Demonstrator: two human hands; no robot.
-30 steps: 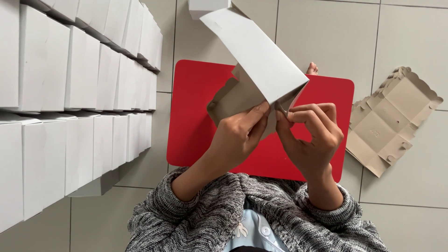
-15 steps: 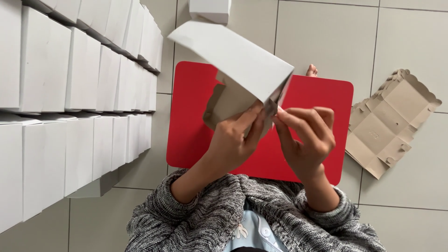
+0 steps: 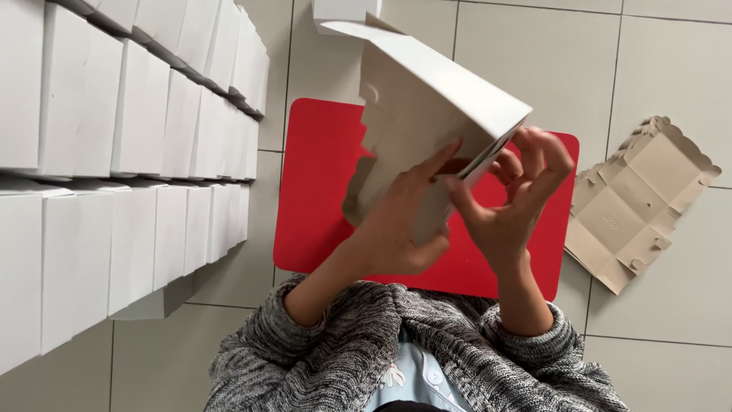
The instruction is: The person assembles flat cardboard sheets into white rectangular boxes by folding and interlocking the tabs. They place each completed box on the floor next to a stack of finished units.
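**Head view: box tipped over, corner being closed**

Head view: the white cardboard box [image 3: 427, 114] has swung from upright to tilted above the red mat [image 3: 320, 191]. Left hand [image 3: 400, 229] grips its side; right hand [image 3: 511, 194] fingers [image 3: 545, 164] pinch the corner flap, so folding is advancing.

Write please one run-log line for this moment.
left hand: holds white cardboard box | right hand: fingers at box's corner | under: red mat | beside: flat box blank, stacked white boxes
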